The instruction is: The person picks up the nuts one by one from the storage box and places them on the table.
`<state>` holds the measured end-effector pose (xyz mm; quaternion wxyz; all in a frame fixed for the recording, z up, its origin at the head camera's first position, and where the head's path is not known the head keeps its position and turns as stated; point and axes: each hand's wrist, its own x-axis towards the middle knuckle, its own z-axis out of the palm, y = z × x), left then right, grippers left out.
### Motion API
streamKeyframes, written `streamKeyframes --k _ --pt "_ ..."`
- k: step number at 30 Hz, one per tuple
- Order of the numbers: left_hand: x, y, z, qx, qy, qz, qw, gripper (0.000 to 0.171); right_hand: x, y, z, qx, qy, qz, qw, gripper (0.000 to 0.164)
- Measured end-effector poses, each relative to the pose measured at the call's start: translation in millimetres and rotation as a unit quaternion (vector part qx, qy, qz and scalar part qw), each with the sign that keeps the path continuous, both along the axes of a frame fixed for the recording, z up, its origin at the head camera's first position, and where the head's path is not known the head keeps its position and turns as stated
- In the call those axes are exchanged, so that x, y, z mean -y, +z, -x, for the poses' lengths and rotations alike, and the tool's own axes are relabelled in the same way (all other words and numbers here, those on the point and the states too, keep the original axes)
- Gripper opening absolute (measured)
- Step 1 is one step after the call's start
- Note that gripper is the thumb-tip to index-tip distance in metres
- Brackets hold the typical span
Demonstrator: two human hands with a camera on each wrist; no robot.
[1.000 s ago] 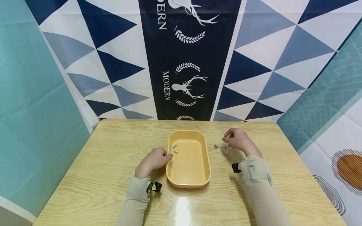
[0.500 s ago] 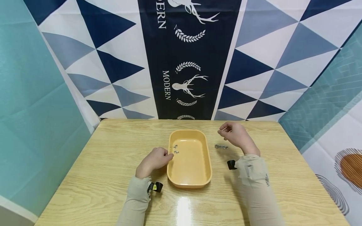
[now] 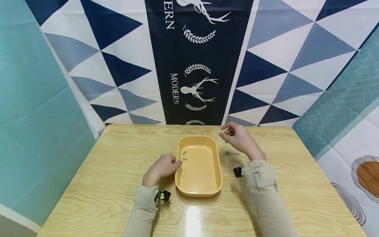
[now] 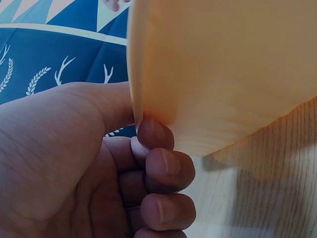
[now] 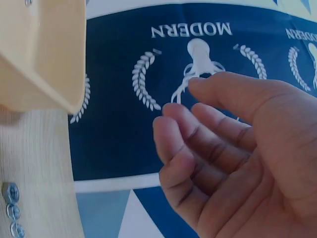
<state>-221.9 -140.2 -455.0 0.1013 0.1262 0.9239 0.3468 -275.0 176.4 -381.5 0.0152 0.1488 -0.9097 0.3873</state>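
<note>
With its thumb and fingers, my left hand [image 3: 162, 167] pinches the left wall of a yellow-orange plastic tray [image 3: 199, 194]. The left wrist view shows the curled fingertips [image 4: 171, 166] against the outside of that wall. My right hand [image 3: 240, 138] hovers in the air beyond the tray's right rim, fingers loosely bent. Between its thumb and fingertips [image 5: 168, 131] a gap shows, and nothing appears in it. Below this hand, several metal hex nuts [image 3: 232, 153] lie in a row on the table; the largest nut [image 5: 11, 192] sits at the end nearest the tray.
Small shiny metal pieces [image 3: 185, 159] lie inside the tray near its left wall. The wooden table [image 3: 118, 158] ends at a patterned cloth backdrop [image 3: 195, 92]. Teal cloth [image 3: 44, 115] hangs on the left side.
My right hand has moved left and away from me, from over the nuts toward the tray's far right corner, its fingers spreading apart. The left hand keeps its hold on the tray.
</note>
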Motion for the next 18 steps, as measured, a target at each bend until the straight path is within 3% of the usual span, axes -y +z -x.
streamKeyframes --k 8,18 --pt "1 1.8 -0.7 0.006 0.000 -0.005 1.0000 0.048 20 14.2 2.3 -0.024 0.034 0.016 0.999 0.026" --pt "1 4.3 -1.4 0.010 -0.003 -0.009 0.9999 0.048 40 32.6 9.2 -0.089 0.066 0.009 0.994 0.025"
